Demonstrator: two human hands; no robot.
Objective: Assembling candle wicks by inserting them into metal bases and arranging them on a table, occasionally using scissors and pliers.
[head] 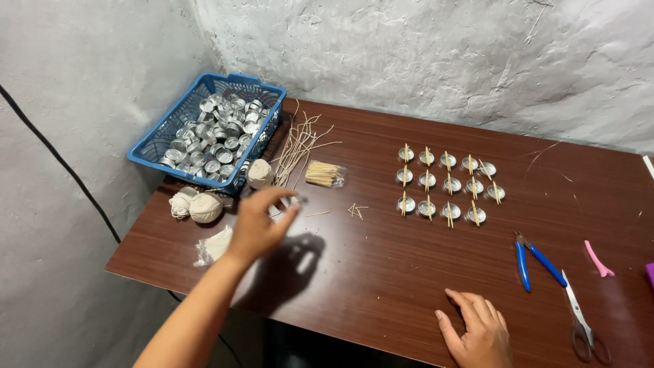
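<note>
My left hand hovers above the brown table, fingertips pinched around a small metal cup, just beside balls of string and a blue basket full of such cups. My right hand rests flat and empty on the table's near edge, fingers spread, near blue pliers and scissors.

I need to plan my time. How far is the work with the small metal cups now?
Done: fifteen small metal cups stand in three rows on the table, each with a stick across its rim. In hand: the left hand holds what looks like one more cup above the table; the right hand rests flat. Left: the blue basket is full of cups.
</note>
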